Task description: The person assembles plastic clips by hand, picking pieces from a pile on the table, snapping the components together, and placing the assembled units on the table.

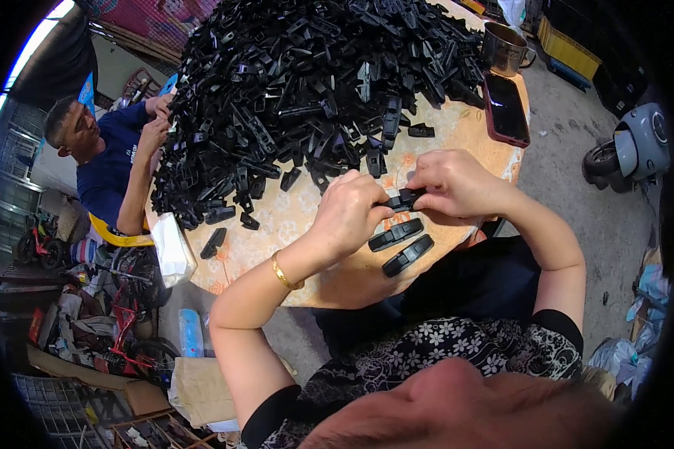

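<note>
Remotely I see L hand (348,212) & R hand (454,184) pinching blk pc (403,200), 2 similar pcs (395,235) near, blk pile (299,97) far on bench (307,280)

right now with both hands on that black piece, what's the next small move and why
Probably press the black piece inward from both ends: the left hand and the right hand pinch it from opposite sides, so both seem well placed for that. I can't tell whether it is fully joined.
</note>
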{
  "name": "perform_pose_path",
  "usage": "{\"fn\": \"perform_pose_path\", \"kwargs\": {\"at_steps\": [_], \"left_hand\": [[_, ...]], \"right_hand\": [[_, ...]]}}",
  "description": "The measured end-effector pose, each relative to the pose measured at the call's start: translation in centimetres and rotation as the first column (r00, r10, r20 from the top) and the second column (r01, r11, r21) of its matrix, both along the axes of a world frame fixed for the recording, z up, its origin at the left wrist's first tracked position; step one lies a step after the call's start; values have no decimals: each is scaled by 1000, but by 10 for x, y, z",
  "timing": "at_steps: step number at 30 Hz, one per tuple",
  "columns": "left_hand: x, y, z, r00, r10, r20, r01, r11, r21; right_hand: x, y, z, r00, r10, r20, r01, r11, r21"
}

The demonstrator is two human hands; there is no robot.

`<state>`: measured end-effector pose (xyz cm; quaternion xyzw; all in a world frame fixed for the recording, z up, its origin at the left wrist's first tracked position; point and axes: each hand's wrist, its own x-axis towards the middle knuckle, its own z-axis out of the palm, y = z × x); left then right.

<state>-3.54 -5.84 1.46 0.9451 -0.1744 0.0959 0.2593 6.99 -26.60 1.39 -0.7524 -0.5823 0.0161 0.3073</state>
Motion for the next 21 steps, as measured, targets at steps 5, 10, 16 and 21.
{"fn": "perform_pose_path", "kwargs": {"at_steps": [5, 10, 16, 21], "left_hand": [[-2, 0, 2, 999, 43, -18, -42, 998, 35], [0, 3, 2, 999, 29, -41, -28, 999, 30], [4, -1, 3, 999, -33, -2, 33, 999, 6], [6, -1, -2, 995, -92, 26, 91, 995, 46]], "right_hand": [[3, -18, 16, 998, -46, -36, 42, 992, -119], [5, -22, 8, 998, -49, 32, 53, 992, -111], [15, -12, -8, 999, 49, 23, -50, 999, 15], [3, -1, -11, 998, 59, 23, -60, 996, 73]]}}
